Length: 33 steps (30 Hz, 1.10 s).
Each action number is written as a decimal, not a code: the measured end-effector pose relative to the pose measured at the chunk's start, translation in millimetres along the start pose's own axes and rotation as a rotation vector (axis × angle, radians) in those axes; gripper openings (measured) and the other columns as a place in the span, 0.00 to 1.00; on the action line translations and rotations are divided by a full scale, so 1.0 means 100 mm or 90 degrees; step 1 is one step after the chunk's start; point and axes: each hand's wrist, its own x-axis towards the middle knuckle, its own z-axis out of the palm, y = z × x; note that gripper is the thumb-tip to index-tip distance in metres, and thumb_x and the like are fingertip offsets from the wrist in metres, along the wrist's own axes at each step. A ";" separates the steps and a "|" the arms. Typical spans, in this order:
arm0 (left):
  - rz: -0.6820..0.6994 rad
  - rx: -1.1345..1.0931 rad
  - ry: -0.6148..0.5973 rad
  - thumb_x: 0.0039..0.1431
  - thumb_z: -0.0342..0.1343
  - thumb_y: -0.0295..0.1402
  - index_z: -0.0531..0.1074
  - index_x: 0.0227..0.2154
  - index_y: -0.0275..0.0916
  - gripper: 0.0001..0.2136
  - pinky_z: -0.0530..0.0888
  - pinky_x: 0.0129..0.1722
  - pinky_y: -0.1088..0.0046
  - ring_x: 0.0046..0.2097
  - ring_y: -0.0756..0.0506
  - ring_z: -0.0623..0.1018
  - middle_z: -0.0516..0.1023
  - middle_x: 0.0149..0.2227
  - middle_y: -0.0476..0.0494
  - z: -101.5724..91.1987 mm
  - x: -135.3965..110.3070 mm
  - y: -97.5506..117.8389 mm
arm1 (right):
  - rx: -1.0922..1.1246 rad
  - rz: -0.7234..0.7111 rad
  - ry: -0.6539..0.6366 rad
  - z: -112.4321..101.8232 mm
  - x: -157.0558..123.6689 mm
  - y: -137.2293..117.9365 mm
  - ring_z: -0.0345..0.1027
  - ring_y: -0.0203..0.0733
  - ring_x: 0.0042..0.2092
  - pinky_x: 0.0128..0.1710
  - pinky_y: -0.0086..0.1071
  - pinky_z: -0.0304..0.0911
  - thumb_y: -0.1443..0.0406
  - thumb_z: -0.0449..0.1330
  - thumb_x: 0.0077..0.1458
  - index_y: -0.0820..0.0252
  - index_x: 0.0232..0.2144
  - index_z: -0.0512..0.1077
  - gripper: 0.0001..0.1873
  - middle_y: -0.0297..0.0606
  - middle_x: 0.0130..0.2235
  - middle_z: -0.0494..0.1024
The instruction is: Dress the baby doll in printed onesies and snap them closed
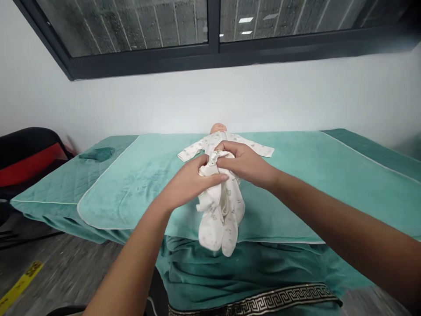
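A baby doll (218, 128) lies on its back on a teal bed, head toward the wall, dressed in a white printed sleepsuit (223, 210). Its sleeves spread out to both sides and the footed legs hang over the near edge. My left hand (189, 182) and my right hand (245, 163) meet over the doll's middle. Both are closed, pinching bunched sleepsuit fabric between fingers and thumbs.
The bed carries a light teal towel (131, 184) over a darker teal cover with a patterned border (263, 300). A small dark teal cushion (97, 154) lies at the left end. A black and red chair (26, 153) stands at far left. A white wall and dark window are behind.
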 end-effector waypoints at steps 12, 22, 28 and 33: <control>-0.137 -0.425 0.101 0.53 0.64 0.41 0.73 0.42 0.36 0.17 0.70 0.29 0.75 0.27 0.52 0.71 0.74 0.30 0.47 0.31 0.01 -0.12 | 0.164 0.111 -0.113 -0.14 -0.19 0.21 0.73 0.44 0.41 0.40 0.35 0.66 0.60 0.67 0.48 0.57 0.38 0.77 0.13 0.36 0.38 0.79; -0.156 -0.387 -0.008 0.50 0.67 0.37 0.75 0.40 0.36 0.15 0.71 0.36 0.73 0.33 0.48 0.76 0.79 0.34 0.45 0.44 -0.09 -0.42 | 0.455 0.181 0.078 0.12 -0.37 0.72 0.74 0.45 0.37 0.40 0.36 0.68 0.61 0.67 0.46 0.59 0.39 0.76 0.16 0.38 0.35 0.80; -0.268 -0.485 -0.006 0.53 0.65 0.42 0.74 0.46 0.35 0.21 0.73 0.43 0.68 0.41 0.42 0.79 0.80 0.43 0.38 0.65 -0.20 -0.79 | 0.476 0.276 -0.164 0.42 -0.99 1.15 0.74 0.46 0.43 0.45 0.39 0.67 0.55 0.69 0.47 0.59 0.45 0.76 0.23 0.41 0.42 0.80; -0.374 -0.437 -0.111 0.53 0.64 0.45 0.74 0.47 0.37 0.23 0.73 0.42 0.69 0.43 0.43 0.79 0.80 0.43 0.39 0.67 -0.26 -0.88 | 0.542 0.290 -0.038 0.34 -1.11 1.29 0.74 0.44 0.40 0.45 0.38 0.67 0.56 0.69 0.49 0.60 0.41 0.77 0.19 0.41 0.41 0.80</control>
